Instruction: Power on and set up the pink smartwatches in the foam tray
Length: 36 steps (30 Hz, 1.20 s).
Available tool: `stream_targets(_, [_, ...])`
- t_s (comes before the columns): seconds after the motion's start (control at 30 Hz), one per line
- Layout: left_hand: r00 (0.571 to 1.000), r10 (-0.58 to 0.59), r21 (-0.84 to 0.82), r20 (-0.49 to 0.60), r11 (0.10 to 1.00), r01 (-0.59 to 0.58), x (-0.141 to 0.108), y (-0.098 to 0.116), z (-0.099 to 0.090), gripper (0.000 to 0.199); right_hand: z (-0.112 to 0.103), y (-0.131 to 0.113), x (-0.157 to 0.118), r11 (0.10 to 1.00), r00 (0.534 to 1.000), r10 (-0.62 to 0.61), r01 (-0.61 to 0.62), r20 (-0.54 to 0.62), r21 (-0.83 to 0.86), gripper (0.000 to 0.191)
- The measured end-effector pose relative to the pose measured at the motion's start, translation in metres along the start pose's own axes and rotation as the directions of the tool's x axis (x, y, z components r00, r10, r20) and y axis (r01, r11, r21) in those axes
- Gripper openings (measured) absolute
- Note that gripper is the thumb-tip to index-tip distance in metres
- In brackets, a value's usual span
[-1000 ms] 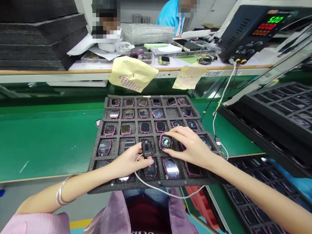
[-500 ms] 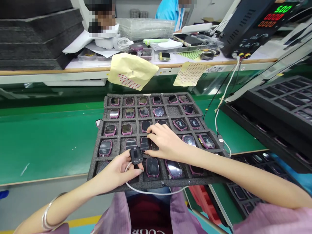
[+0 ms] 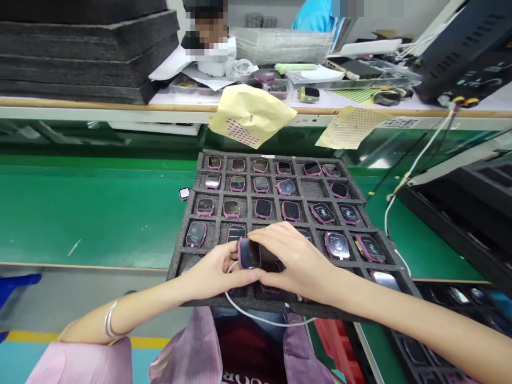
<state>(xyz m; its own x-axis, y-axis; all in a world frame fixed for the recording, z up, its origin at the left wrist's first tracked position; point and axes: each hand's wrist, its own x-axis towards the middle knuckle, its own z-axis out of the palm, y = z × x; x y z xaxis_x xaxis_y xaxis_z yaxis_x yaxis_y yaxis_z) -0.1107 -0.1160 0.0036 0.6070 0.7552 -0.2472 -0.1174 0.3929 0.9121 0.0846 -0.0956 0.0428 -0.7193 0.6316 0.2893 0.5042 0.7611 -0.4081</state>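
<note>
A smartwatch case (image 3: 248,253) with a dark screen and purple frame is held between my hands, over the front part of a black foam tray (image 3: 314,188). My right hand (image 3: 294,256) grips its right side, fingers at the top edge and thumb at the bottom. On the left, my left hand (image 3: 216,272) is closed around the black charging dock, which is now hidden behind the watch. A white cable (image 3: 260,321) runs from this hand and loops along the tray's front edge. Purple-framed watches such as this one (image 3: 263,208) lie in the compartments around my hands.
A small white-faced piece (image 3: 184,193) lies on the green bench (image 3: 100,213) left of the tray. Stacked black foam trays (image 3: 88,58) stand at back left. Yellow sheets (image 3: 252,114) hang from the shelf edge. A black power supply (image 3: 468,53) and more trays are at right. A person sits opposite.
My right hand has lifted a watch from its compartment and brought it onto the dock in my left hand. The view has swung left, so the scene sits further right.
</note>
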Motion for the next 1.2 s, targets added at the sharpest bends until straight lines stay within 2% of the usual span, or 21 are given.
stream_targets(0.17, [0.994, -0.026, 0.001, -0.104, 1.000, 0.026, 0.000, -0.001, 0.004, 0.034, 0.011, 0.004, 0.002, 0.996, 0.999, -0.049, 0.047, -0.020, -0.069, 0.030])
stream_targets(0.23, [0.993, -0.048, 0.003, -0.104, 0.999, 0.048, 0.000, -0.002, 0.003, 0.034, 0.013, 0.004, 0.001, 0.994, 0.997, -0.069, 0.065, -0.043, -0.093, 0.029])
stream_targets(0.43, [0.999, 0.009, -0.044, -0.045, 0.999, -0.011, -0.003, -0.001, 0.002, 0.026, 0.019, 0.003, -0.003, 0.985, 0.981, -0.160, 0.151, -0.107, -0.087, 0.024])
stream_targets(0.7, [0.998, -0.015, 0.021, -0.069, 1.000, 0.016, -0.005, 0.001, 0.003, 0.026, 0.028, 0.009, -0.006, 0.989, 0.977, -0.121, 0.133, -0.177, 0.063, 0.038])
stream_targets(0.83, [0.995, 0.016, 0.024, -0.095, 1.000, -0.014, -0.006, -0.001, 0.003, 0.026, 0.029, 0.009, -0.007, 0.993, 0.983, -0.092, 0.104, -0.159, 0.065, 0.036])
stream_targets(1.03, [0.995, -0.050, 0.040, -0.084, 0.998, 0.053, -0.007, 0.000, 0.003, 0.030, 0.030, 0.010, -0.007, 0.991, 0.982, -0.093, 0.107, -0.164, 0.075, 0.036])
stream_targets(1.2, [0.996, -0.015, 0.057, -0.088, 0.998, 0.020, -0.006, -0.001, 0.002, 0.030, 0.030, 0.010, -0.007, 0.991, 0.982, -0.096, 0.109, -0.163, 0.072, 0.036])
